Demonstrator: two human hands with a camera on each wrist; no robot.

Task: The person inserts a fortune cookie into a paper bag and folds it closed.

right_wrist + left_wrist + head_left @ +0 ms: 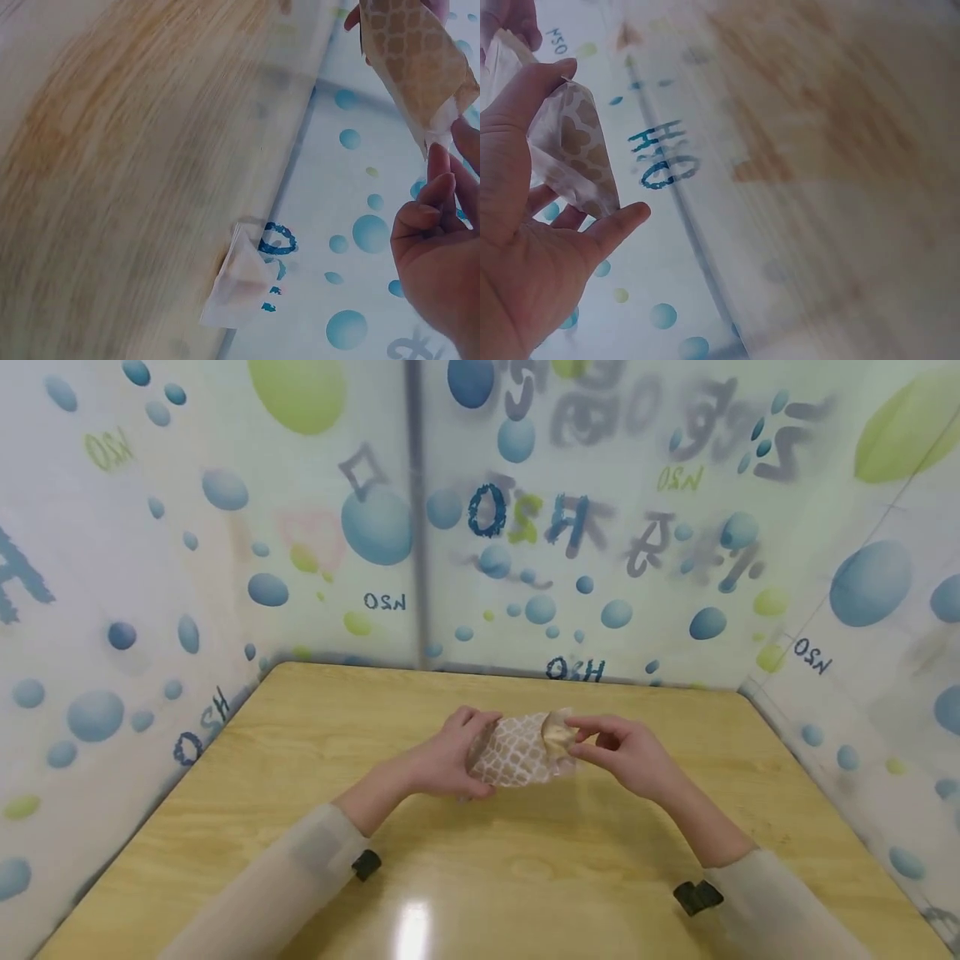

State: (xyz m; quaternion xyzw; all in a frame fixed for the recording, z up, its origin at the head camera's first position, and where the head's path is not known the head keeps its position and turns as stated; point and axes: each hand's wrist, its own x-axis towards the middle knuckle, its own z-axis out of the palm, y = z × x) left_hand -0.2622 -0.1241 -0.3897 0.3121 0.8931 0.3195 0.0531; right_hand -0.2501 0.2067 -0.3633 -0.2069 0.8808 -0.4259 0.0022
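Observation:
A tan paper packet [513, 750] with a white lattice pattern is held above the wooden table. My left hand [442, 758] grips its left end, with the thumb on the near side and the fingers at the far side. In the left wrist view the packet [581, 139] sits between the spread thumb and fingers of the left hand [540, 247]. My right hand [626, 753] pinches the crumpled right end, where a plain gold-toned area shows. The right wrist view shows the fingertips of the right hand [442, 247] on the packet's [420, 67] narrow pale corner. Its contents are hidden.
The wooden table [525, 868] meets printed walls [645, 568] at the back and sides. Black straps [697, 897] hang at both sleeves. In the right wrist view, a white folded piece [241, 281] appears at the table's edge; its kind is unclear.

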